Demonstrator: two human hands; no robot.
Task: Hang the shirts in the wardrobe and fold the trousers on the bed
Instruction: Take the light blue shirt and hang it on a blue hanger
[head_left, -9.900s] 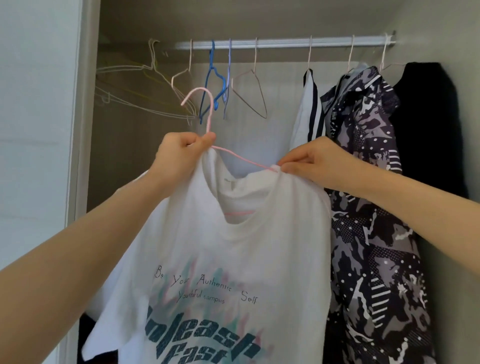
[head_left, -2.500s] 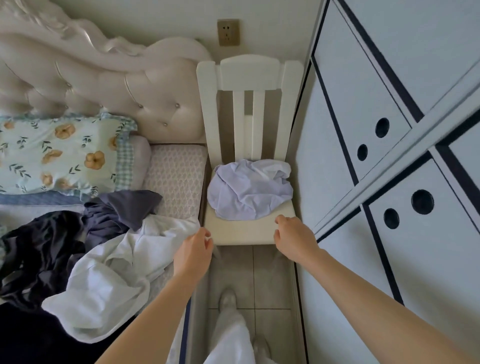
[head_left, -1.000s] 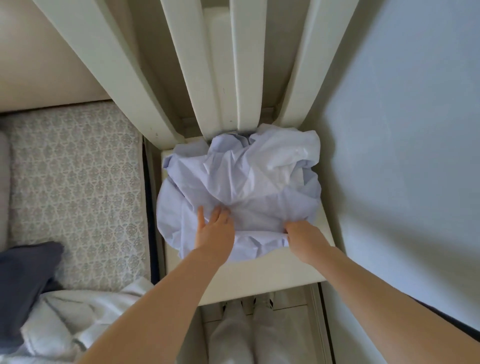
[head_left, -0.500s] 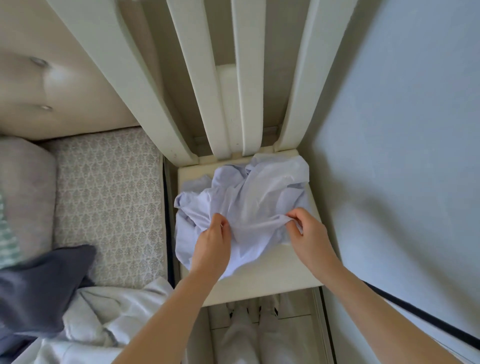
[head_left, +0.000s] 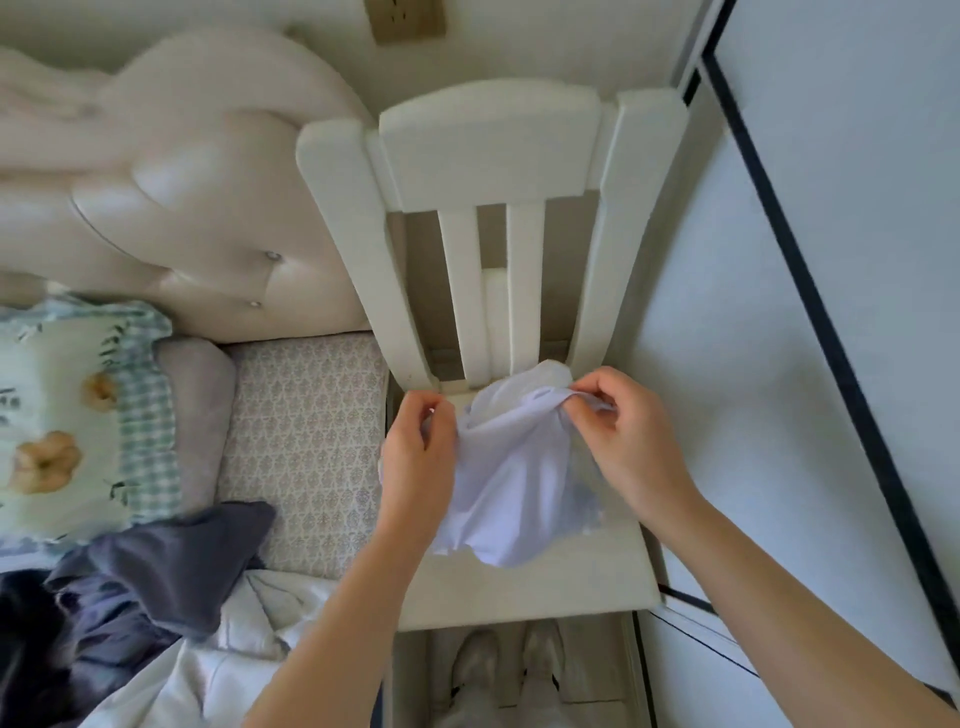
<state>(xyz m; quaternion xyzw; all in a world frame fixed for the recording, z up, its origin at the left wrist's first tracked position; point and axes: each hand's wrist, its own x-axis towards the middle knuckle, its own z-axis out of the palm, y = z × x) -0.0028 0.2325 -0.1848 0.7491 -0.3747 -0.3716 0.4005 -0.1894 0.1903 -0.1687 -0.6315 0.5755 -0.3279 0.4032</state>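
Observation:
A pale lilac garment (head_left: 511, 483) hangs bunched between both hands just above the seat of a white wooden chair (head_left: 524, 590). My left hand (head_left: 418, 462) grips its left edge. My right hand (head_left: 621, 441) pinches its upper right edge. The lower folds of the cloth droop onto the seat. Whether it is a shirt or trousers I cannot tell. On the bed at lower left lie a dark grey garment (head_left: 156, 566) and a white garment (head_left: 223, 670), both crumpled.
The bed (head_left: 306, 436) with a patterned sheet is left of the chair, with a floral pillow (head_left: 67, 415) and a padded headboard (head_left: 197, 208). A white wardrobe door (head_left: 810, 312) with black trim stands on the right. My feet (head_left: 509, 670) are on the floor below the seat.
Both hands closed on the lilac garment and lifted it off the chair seat. The view has pulled back and up, showing the whole chair back and the headboard.

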